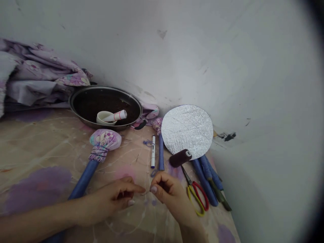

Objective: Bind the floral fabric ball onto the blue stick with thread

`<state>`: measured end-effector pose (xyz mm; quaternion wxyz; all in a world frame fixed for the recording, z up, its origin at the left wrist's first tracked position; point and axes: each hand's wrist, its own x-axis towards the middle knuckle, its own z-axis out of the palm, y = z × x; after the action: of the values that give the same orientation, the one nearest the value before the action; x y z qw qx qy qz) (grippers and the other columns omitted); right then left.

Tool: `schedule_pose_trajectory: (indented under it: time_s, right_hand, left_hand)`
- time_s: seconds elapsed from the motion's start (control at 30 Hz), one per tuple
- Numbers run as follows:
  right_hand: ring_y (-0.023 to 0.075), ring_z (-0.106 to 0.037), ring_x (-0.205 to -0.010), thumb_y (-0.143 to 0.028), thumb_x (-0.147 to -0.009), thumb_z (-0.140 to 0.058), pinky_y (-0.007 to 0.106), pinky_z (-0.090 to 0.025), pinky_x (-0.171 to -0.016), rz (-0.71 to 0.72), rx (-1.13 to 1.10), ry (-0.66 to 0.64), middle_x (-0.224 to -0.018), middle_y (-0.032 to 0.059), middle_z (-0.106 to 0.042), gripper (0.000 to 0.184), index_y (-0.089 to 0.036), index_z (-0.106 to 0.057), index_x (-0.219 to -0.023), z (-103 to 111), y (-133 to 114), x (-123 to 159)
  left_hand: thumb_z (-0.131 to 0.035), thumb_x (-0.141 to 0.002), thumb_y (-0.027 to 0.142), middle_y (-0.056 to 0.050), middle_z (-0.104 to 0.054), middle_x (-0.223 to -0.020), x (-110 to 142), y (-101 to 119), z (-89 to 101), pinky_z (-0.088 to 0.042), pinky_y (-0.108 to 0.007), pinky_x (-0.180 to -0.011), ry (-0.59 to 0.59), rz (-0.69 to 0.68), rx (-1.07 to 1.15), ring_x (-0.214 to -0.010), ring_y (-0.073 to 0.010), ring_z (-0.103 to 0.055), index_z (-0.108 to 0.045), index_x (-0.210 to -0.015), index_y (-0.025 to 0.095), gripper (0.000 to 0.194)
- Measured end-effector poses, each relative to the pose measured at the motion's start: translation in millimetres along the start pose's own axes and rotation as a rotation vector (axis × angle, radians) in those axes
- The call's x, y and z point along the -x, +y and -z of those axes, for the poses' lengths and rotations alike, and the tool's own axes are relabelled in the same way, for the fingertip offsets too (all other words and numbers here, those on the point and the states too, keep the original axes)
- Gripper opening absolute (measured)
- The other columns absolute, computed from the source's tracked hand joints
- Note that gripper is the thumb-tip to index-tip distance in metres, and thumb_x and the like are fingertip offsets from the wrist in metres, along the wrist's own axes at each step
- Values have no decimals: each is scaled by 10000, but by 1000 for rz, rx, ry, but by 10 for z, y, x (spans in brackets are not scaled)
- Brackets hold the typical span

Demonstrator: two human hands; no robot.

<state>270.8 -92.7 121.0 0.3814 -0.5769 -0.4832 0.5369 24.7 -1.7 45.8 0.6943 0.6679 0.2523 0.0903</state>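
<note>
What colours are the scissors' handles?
One red loop, one yellow loop; shown best in the head view.

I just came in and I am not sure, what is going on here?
A person's left hand and right hand meet with their fingertips close together, perhaps pinching something too thin to make out. Nearby lie a blue tube with floral fabric tied on its end, a dark thread spool, red-and-yellow scissors and a round silver disc.
</note>
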Motion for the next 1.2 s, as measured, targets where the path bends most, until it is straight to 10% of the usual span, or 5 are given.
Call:
schedule_pose_trajectory:
  time_s: [0.27, 0.87, 1.07, 1.2]
  right_hand:
    - [134, -346, -646, -875, -932, -1060, 292, -378, -652, 23, 19, 38, -698, -105, -457, 727, -284, -653, -812, 56, -4, 10]
    - [135, -333, -675, -972, -954, -1009, 305, -363, -689, 21, 42, 58, -726, -105, -449, 788, -279, -656, -827, 124, 23, 1]
    - [127, -337, -655, -982, -926, -1025, 306, -352, -668, 29, 18, 55, -714, -103, -459, 789, -267, -702, -845, 93, 133, -91]
    - [145, -378, -664, -1025, -929, -989, 314, -322, -651, 44, 26, 94, -718, -88, -476, 799, -264, -750, -891, 108, 148, -102]
  left_hand:
    - [-921, -697, 1156, 67, -526, -735, -49, -202, -104, -351, -332, -701, -116, 299, 264, -729, -185, -418, -1063, -1112, 274, 985]
    - [-1247, -403, 691, 56, -575, -649, -109, -216, -68, -252, -328, -619, -82, 333, 463, -647, -139, -414, -758, -541, 258, 668]
    - [-1226, -657, 637, 87, -507, -662, -40, 101, 194, -280, -307, -625, -46, 139, 571, -657, -119, -385, -670, -582, 240, 688]
    - [-1269, -708, 469, 63, -593, -751, -13, 318, 479, -402, -244, -617, 176, -33, 801, -686, -100, -427, -618, -643, 219, 700]
